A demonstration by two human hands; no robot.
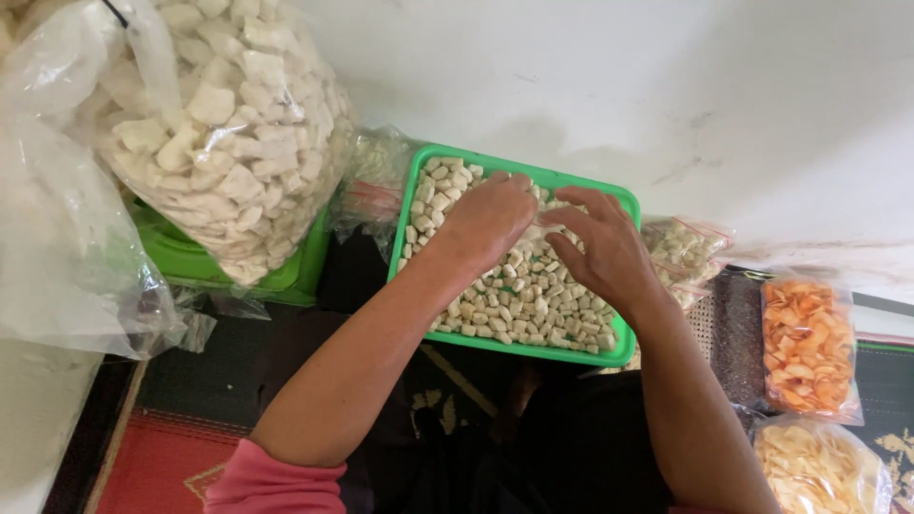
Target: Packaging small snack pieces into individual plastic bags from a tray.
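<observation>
Head view, looking down. A green rectangular plastic tray (411, 205) rests across the person's lap, filled with small pale cream cracker pieces (519, 300) that cover most of its bottom, thickest toward the near edge and the right corner. Both hands work over the far half of the tray. The left hand (487, 217) lies palm down on the pieces near the far edge, fingers curled under; whether they clench pieces cannot be told, since the fingertips are hidden. The right hand (602, 249) is beside it toward the tray's right edge, fingers bent and loosely spread, thumb and forefinger drawn toward the left hand. Between the two hands there appears to be a thin clear plastic bag (550, 227), pinched at its mouth, though the film is hard to make out.

Beyond the tray's left edge stands a large clear plastic sack of big white cracker chunks (224, 124), sitting in a green plastic basin (181, 262). Just off the tray's far right corner lies a small sealed clear bag of pale pieces (684, 249). Farther right lies a clear bag of orange chips (807, 347), and nearer the person a clear bag of pale yellow chips (814, 471). A red and dark patterned mat (162, 457) covers the floor at the lower left.
</observation>
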